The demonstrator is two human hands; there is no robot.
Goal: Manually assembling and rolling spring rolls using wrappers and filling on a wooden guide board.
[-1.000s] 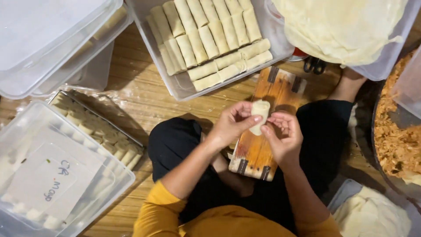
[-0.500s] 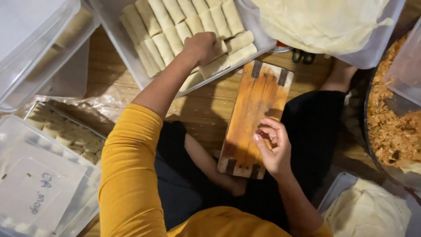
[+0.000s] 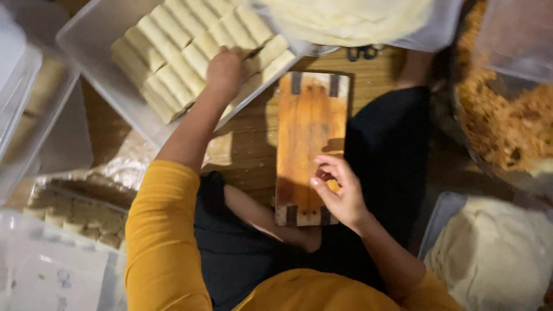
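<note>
My left hand (image 3: 226,68) reaches far and left into the clear plastic tray (image 3: 86,55), resting on the rows of pale rolled pastries (image 3: 173,55). Its fingers curl down onto the rolls at the tray's near right corner; I cannot tell whether they grip one. My yellow sleeve (image 3: 158,230) covers the arm up to the forearm.

My right hand (image 3: 340,193) hovers over the near end of the wooden board (image 3: 308,132), fingers loosely curled with the tips close together, holding nothing visible. The board lies on the wooden floor (image 3: 247,144) between my knees, long axis running near to far.

A container of thin wrapper sheets (image 3: 345,20) sits at the far edge. A tub of shredded orange-brown filling (image 3: 507,124) stands to the right. A stack of pale wrappers (image 3: 495,253) lies near right.
</note>
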